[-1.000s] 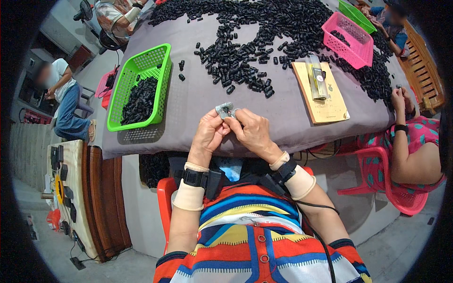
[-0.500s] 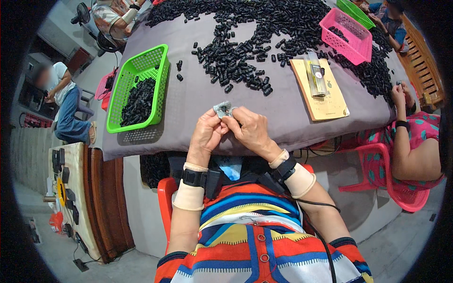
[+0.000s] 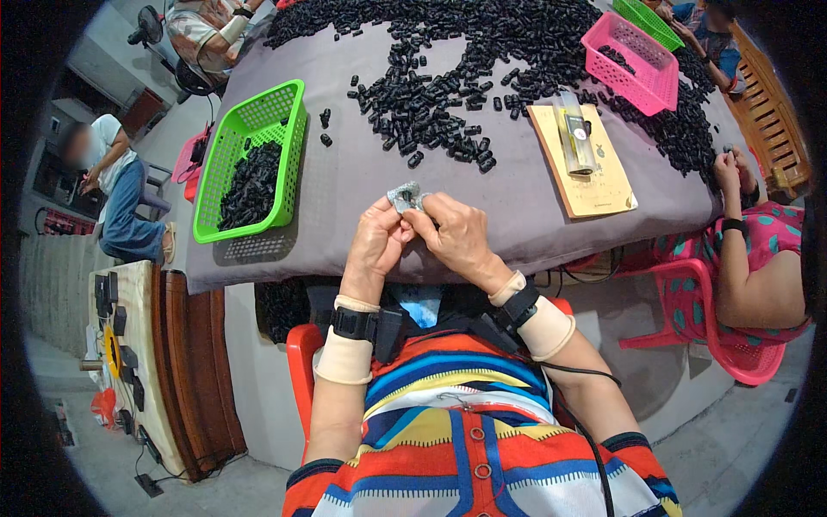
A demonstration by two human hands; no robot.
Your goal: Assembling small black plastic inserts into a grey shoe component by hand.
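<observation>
Between my two hands, just above the near edge of the table, is a small grey, mottled piece that looks like cloth [image 3: 403, 195], with something dark at its middle. My left hand [image 3: 376, 237] pinches it from the left, fingertips closed on its lower edge. From the right my right hand [image 3: 457, 237] grips it, with thumb and curled fingers against its side. The fingers partly hide the dark spot, so its kind cannot be made out. Past my hands lie many short black cylindrical parts [image 3: 431, 121], spread loosely and heaped toward the far side.
To the left stands a green perforated basket [image 3: 298, 146] holding black parts. Right of my hands lies a yellowish paper pad [image 3: 599, 194] with a clear case [image 3: 572, 138] on it. A pink basket [image 3: 663, 95] stands farther right. Other people sit around the grey-covered table [image 3: 336, 189].
My hands stay in nearly the same place, still holding the grey piece. The piece has shifted slightly between my fingers, and its dark middle looks a little different.
</observation>
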